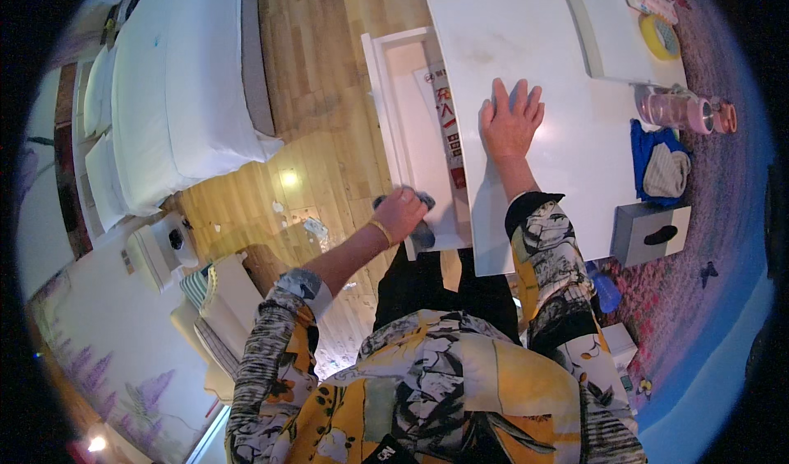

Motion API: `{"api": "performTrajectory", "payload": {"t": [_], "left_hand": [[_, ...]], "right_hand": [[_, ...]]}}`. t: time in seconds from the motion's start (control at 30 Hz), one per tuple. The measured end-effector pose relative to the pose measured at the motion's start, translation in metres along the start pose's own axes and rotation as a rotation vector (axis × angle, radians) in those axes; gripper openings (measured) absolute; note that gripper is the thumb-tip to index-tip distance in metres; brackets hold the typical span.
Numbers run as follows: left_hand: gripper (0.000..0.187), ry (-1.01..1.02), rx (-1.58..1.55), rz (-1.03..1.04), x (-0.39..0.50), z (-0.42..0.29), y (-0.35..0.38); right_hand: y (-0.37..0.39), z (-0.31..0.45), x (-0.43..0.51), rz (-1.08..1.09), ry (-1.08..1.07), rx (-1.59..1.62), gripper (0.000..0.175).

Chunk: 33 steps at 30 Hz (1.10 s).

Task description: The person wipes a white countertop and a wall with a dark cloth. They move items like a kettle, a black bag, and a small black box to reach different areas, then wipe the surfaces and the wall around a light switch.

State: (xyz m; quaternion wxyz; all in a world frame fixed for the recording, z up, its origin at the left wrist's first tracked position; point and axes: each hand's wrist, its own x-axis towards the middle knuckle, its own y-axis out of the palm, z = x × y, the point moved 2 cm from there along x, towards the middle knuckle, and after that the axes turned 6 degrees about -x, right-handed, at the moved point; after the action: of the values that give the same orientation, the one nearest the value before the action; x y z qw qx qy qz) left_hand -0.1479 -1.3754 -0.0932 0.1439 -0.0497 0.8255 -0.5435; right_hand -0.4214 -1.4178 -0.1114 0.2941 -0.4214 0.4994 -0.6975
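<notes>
My left hand (402, 213) grips a dark grey cloth (422, 234) at the near end of a pulled-out white drawer (387, 119). Part of the cloth hangs inside the drawer and a bit pokes out past its front panel. My right hand (513, 125) rests palm down, fingers spread, on the white desk top (555, 156). A printed sheet or bag (447, 119) with red and black writing lies in the drawer, partly hidden under the desk top.
Along the desk's wall side are a tape roll (659, 37), a pink clear bottle (675, 109), blue and striped cloths (662, 165) and a grey tissue box (647, 234). A bed (179, 94) stands left. Paper scraps (315, 228) litter the wood floor near an armchair (228, 304).
</notes>
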Motion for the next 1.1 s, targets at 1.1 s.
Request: {"api": "performTrajectory", "payload": {"t": [1.1], "left_hand": [[0.075, -1.253, -1.808, -0.795, -0.001, 0.013, 0.07]], "right_hand": [[-0.02, -0.006, -0.019, 0.13, -0.264, -0.006, 0.049]]}}
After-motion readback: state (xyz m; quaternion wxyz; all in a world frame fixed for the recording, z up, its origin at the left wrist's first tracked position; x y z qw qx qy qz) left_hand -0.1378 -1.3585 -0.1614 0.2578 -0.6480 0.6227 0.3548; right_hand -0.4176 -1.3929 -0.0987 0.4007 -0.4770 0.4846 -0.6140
